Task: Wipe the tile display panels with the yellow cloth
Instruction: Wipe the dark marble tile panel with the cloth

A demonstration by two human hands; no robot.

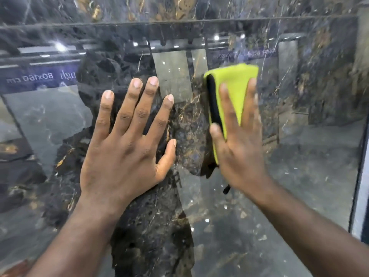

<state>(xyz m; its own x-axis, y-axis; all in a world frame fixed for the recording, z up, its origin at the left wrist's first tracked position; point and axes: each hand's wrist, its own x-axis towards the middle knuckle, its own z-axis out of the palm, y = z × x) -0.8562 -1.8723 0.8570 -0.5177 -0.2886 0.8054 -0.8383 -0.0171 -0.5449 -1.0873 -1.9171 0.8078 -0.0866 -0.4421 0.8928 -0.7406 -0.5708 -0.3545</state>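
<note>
A glossy dark marble tile display panel (299, 156) fills the view, mirroring the showroom behind me. My left hand (127, 142) lies flat against it at the centre, fingers spread and straight. To its right, my right hand (237, 140) presses a folded yellow cloth (233, 84) with a black edge onto the panel. The fingers lie straight over the cloth, and the thumb rests along its left edge. The cloth's upper part shows above the fingertips.
A horizontal seam (179, 22) crosses the top, with another dark marble panel (139, 7) above it. The panel's right edge, with a pale frame strip (361, 186), runs down the far right. Reflections show showroom lights and a blue "80x160 cm" label (40, 76).
</note>
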